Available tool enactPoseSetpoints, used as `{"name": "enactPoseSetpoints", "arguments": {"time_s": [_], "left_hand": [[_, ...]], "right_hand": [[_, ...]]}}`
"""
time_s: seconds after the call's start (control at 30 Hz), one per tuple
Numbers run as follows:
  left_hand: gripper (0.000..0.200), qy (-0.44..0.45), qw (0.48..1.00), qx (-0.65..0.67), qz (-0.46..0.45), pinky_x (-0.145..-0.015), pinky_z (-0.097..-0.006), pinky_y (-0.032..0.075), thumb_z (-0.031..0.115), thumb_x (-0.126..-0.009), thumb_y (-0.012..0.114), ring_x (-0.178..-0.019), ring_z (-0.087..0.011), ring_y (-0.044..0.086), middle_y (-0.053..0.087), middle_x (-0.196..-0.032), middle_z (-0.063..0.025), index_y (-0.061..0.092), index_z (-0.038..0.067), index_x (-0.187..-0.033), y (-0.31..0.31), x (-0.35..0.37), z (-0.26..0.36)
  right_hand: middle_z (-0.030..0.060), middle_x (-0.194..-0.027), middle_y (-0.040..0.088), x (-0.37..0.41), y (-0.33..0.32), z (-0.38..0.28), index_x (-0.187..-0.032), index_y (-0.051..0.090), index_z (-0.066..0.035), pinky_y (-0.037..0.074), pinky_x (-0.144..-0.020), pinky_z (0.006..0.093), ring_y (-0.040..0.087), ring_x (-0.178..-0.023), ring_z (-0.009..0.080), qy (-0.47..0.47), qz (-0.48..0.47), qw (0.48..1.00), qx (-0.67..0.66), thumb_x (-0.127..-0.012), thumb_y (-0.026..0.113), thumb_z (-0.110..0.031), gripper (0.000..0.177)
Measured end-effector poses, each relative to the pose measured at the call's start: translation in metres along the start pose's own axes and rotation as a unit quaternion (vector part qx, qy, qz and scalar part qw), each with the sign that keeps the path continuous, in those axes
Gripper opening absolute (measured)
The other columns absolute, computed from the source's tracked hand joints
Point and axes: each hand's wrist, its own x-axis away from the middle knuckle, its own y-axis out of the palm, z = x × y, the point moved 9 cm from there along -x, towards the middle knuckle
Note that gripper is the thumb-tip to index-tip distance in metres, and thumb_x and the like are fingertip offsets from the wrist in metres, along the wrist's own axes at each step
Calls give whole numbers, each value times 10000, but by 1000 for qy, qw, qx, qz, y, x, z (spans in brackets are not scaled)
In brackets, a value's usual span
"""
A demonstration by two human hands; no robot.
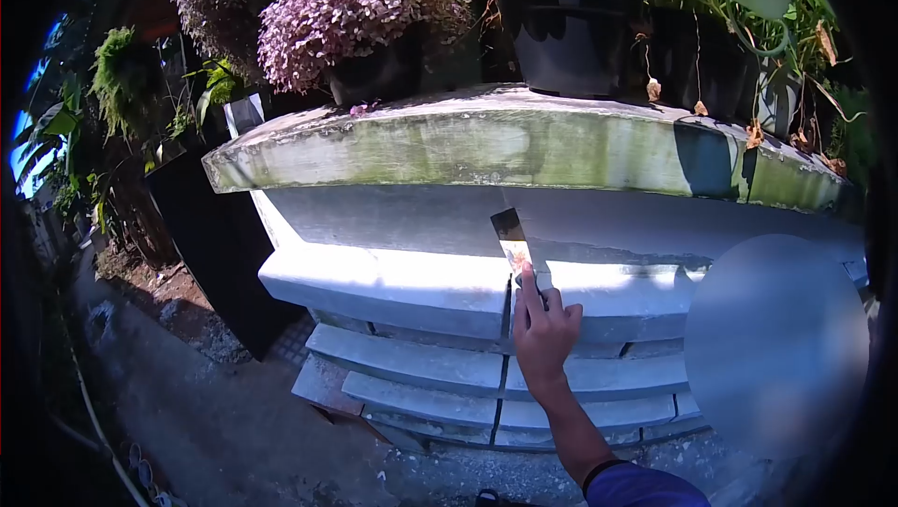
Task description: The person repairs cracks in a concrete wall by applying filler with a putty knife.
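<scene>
Well, my right hand [547, 331] is closed around a scraper [514, 243], fingers curled and the index finger stretched along it toward the blade, while my left hand is out of view, so I can't tell how it stands. My grip hides most of the scraper's handle, a round blurred patch covers the right end of the white ledge [393, 287], and whether the blade's dark tip touches the shaded wall [402, 222] is hard to make out; my forearm reaches up and forward from the lower right, back of the hand showing
</scene>
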Motion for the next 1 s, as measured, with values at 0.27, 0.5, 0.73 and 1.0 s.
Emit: {"name": "enactPoseSetpoints", "arguments": {"time_s": [0.27, 0.5, 0.73, 1.0], "left_hand": [[407, 99, 993, 52, -22, -1092, -433, 366, 201, -978, 559, -1281, -328, 478, 552, -1335, -190, 525, 23, -1342, 34, -123, 53], [347, 235, 961, 146, -21, -1065, -439, 393, 170, -970, 553, -1239, -311, 514, 598, -1267, -179, 576, 37, -1290, 60, -199, 123], [441, 404, 886, 223, -46, -996, -456, 429, 131, -781, 504, -1278, -355, 502, 536, -1326, -193, 580, 34, -1204, 65, -273, 216], [376, 571, 812, 110, 53, -1046, -528, 360, 300, -929, 483, -1309, -399, 473, 518, -1362, -205, 581, 59, -1201, 20, -336, 365]], "right_hand": [[-21, -699, 533, -3, 1, -10, -1269, 689, -154, 283, -625, 341, 497, -624, 119, -4, 31, 999, 32, -839, 756, -184, 436], [-42, -683, 536, -3, -1, -12, -1245, 703, -142, 289, -655, 343, 509, -629, 107, 11, 17, 998, 51, -816, 788, -192, 440], [-36, -681, 541, 3, 0, -17, -1236, 708, -147, 333, -690, 337, 501, -605, 115, 33, 40, 997, 65, -816, 802, -203, 434], [54, -755, 588, 4, 0, -26, -1282, 650, -54, 463, -727, 370, 607, -685, 210, 177, 16, 973, -146, -845, 750, -130, 455]]}}
